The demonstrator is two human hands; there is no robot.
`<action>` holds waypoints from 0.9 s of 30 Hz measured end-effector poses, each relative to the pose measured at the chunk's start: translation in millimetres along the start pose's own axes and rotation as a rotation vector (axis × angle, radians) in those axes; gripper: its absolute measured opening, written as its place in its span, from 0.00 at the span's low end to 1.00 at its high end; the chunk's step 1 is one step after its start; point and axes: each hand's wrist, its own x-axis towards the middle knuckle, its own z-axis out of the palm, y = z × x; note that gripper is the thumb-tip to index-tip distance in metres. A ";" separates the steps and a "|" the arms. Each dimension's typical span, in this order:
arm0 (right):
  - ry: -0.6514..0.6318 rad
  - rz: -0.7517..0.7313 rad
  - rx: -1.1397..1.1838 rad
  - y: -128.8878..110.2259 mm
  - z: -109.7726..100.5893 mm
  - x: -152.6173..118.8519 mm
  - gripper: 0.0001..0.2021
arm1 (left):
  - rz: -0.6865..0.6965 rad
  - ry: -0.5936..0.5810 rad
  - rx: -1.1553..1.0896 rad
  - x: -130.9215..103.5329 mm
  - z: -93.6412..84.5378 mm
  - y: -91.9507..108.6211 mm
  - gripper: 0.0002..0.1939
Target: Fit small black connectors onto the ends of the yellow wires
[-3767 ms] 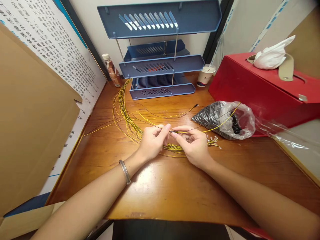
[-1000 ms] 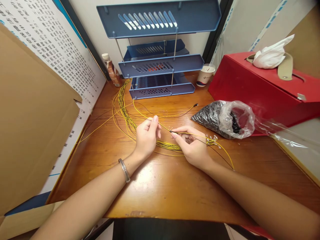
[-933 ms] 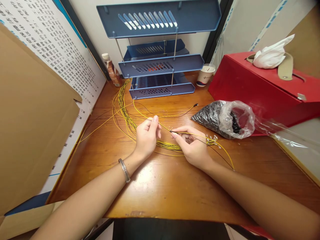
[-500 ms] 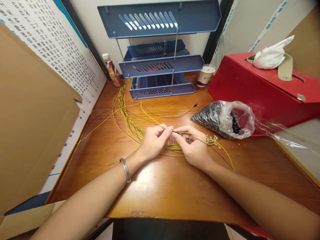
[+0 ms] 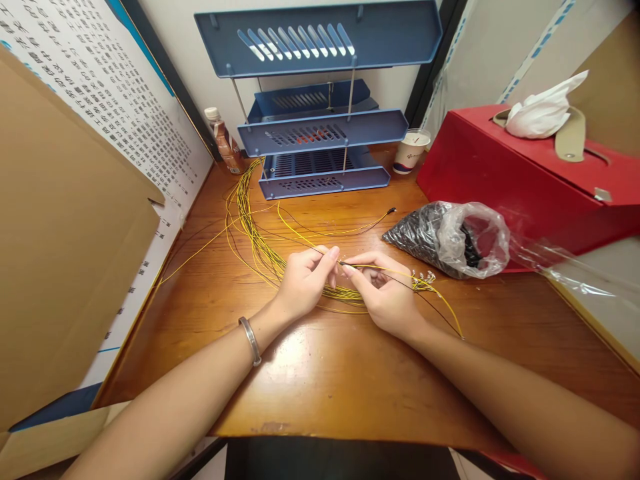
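Left hand pinches wires, right hand a black connector, mid bench. Black-tipped end, hands' 2 o'clock, looks finished; pale ends, 3 o'clock, look unfitted.

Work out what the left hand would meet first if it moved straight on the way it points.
Probably the small black piece pinched by the right hand, just ahead of the left hand, though relative depth is unclear.

Head-worn camera looks forward and down at both hands.
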 end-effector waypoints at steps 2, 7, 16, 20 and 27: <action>-0.001 0.001 -0.007 -0.7 -0.5 0.0 0.06 | -0.005 0.011 -0.002 0.3 -0.5 0.2 0.24; -0.006 0.023 0.004 -1.0 -1.0 0.0 0.07 | -0.011 0.035 -0.013 1.5 -1.4 -0.8 0.24; -0.015 0.036 0.004 -1.0 -0.9 -0.1 0.07 | -0.034 0.068 -0.027 1.9 -0.8 -1.1 0.25; -0.016 0.041 0.008 -1.8 -0.3 -1.0 0.07 | -0.048 0.104 -0.025 3.1 -0.8 -1.4 0.26; -0.003 0.051 0.005 -3.3 0.6 -0.3 0.07 | -0.070 0.195 -0.017 4.4 -2.0 -3.8 0.26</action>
